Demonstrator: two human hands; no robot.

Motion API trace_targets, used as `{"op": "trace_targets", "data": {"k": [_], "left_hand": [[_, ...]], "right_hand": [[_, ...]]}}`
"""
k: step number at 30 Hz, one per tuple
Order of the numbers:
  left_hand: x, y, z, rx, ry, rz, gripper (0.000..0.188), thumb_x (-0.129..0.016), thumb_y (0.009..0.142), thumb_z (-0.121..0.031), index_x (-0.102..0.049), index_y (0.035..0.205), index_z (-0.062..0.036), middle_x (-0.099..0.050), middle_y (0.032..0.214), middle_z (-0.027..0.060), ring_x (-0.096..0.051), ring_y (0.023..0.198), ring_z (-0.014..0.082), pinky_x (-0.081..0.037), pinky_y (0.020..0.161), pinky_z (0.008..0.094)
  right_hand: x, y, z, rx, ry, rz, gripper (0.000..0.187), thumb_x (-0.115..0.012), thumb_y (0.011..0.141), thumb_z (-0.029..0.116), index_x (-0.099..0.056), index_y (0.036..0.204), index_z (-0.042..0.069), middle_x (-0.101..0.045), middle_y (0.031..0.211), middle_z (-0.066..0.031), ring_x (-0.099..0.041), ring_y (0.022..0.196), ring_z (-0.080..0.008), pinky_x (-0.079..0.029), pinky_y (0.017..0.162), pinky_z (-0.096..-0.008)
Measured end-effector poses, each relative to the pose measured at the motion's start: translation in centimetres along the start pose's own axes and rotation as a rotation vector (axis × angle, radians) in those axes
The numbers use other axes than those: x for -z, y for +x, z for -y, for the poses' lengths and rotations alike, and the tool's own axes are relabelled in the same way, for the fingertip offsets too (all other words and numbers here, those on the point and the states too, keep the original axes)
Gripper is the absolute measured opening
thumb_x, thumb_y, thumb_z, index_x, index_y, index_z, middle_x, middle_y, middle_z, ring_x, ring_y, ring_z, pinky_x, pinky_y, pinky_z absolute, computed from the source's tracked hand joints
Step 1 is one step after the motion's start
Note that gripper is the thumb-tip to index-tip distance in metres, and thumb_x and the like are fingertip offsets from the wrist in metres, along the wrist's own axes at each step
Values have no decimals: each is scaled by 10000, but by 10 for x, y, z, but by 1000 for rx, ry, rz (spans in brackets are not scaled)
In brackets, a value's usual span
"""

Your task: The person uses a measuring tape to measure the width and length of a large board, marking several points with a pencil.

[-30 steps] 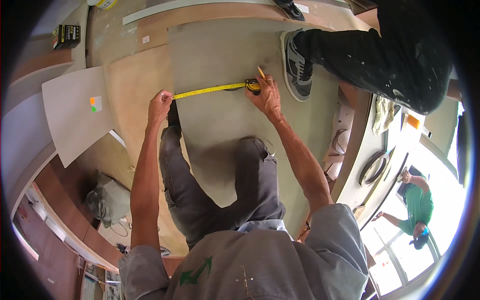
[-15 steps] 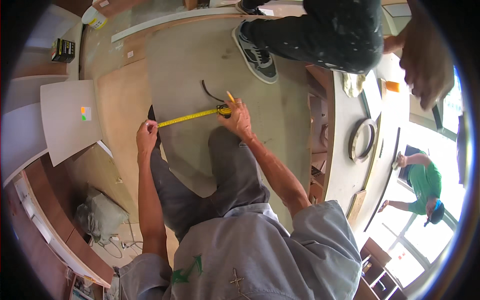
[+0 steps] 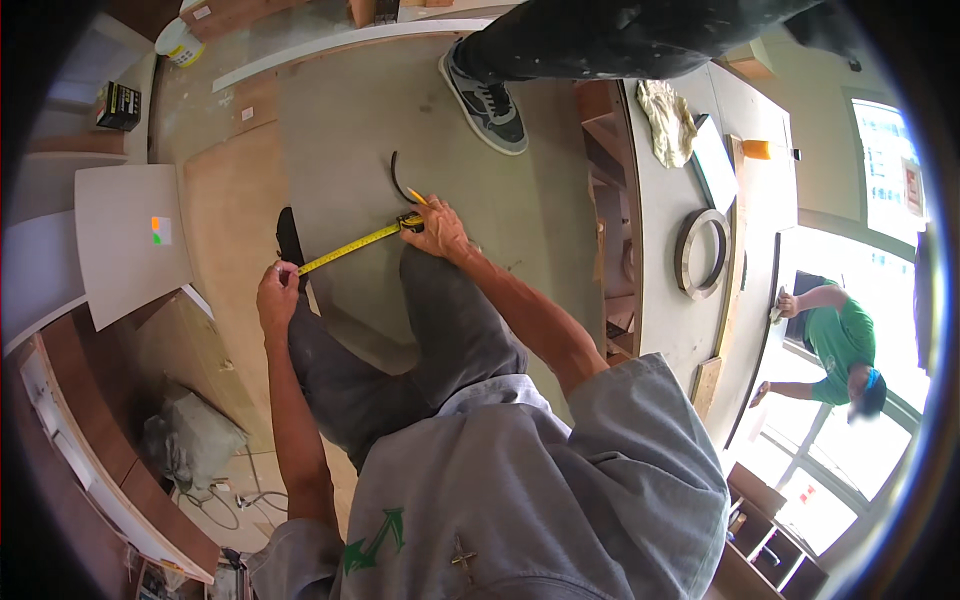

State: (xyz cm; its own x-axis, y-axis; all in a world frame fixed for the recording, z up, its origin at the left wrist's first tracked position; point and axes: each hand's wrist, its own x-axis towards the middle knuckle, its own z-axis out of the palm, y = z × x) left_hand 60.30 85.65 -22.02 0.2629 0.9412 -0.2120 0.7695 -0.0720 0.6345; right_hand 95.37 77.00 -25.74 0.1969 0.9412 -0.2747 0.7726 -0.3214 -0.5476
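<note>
A yellow tape measure (image 3: 350, 249) is drawn out in a short straight span above my thighs, over a grey-brown board (image 3: 350, 110). My left hand (image 3: 278, 292) pinches the blade's free end by the board's left edge. Round the dark case at the other end, my right hand (image 3: 440, 232) is closed. A yellow pencil (image 3: 416, 197) pokes out between the right fingers. From near the case a thin black strap (image 3: 397, 175) curves away over the board.
Another person's shoe (image 3: 487, 105) stands on the board's far part. On a bench to the right lie a ring-shaped roll (image 3: 703, 254) and a cloth (image 3: 667, 122). A second person in green (image 3: 843, 335) is at the far right. A plastic-wrapped bundle (image 3: 190, 438) sits lower left.
Both hands and the tape sit lower and farther left in the picture, and the blade slants more. The nearby person's hand has left the upper right, and their leg now stretches across the top.
</note>
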Motion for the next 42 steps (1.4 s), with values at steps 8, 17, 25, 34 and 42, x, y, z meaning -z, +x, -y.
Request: {"op": "trace_targets", "data": {"k": [8, 17, 25, 34, 42], "left_hand": [[-4, 3, 4, 21, -28, 17, 80, -653, 910, -99, -671, 966, -45, -708, 864, 72, -683, 781, 167, -529, 745, 310], [3, 8, 13, 17, -81, 24, 79, -660, 901, -143, -672, 957, -88, -693, 877, 97, -681, 790, 234, -529, 741, 353], [-5, 4, 18, -49, -47, 20, 76, -654, 906, -87, -670, 968, -47, -683, 849, 68, -653, 772, 171, -518, 740, 320], [-4, 19, 3, 49, -84, 67, 77, -674, 881, -145, -678, 919, -78, -690, 815, 82, -671, 750, 207, -518, 711, 348], [-8, 97, 17, 42, -101, 51, 151, -646, 901, -225, -688, 924, -83, -711, 827, 96, -696, 777, 216, -525, 719, 348]], "right_hand": [[-8, 2, -2, -29, -18, 19, 710, -698, 737, 506, -637, 1294, 69, -508, 1358, -242, -511, 1228, -400, -419, 1068, -452], [-8, 4, 10, -11, -17, -40, 655, -703, 758, 466, -656, 1235, 19, -539, 1298, -232, -535, 1198, -382, -447, 1022, -448], [-12, 7, 0, -36, -15, 25, 649, -711, 745, 474, -668, 1224, 37, -562, 1263, -233, -549, 1166, -398, -441, 1032, -462], [-7, 6, -10, 31, 6, -93, 646, -738, 747, 469, -656, 1219, 35, -567, 1291, -244, -554, 1186, -410, -435, 1046, -470], [34, 98, -62, 192, -135, -219, 595, -765, 742, 446, -675, 1177, 51, -647, 1110, -233, -598, 1085, -395, -481, 961, -465]]}}
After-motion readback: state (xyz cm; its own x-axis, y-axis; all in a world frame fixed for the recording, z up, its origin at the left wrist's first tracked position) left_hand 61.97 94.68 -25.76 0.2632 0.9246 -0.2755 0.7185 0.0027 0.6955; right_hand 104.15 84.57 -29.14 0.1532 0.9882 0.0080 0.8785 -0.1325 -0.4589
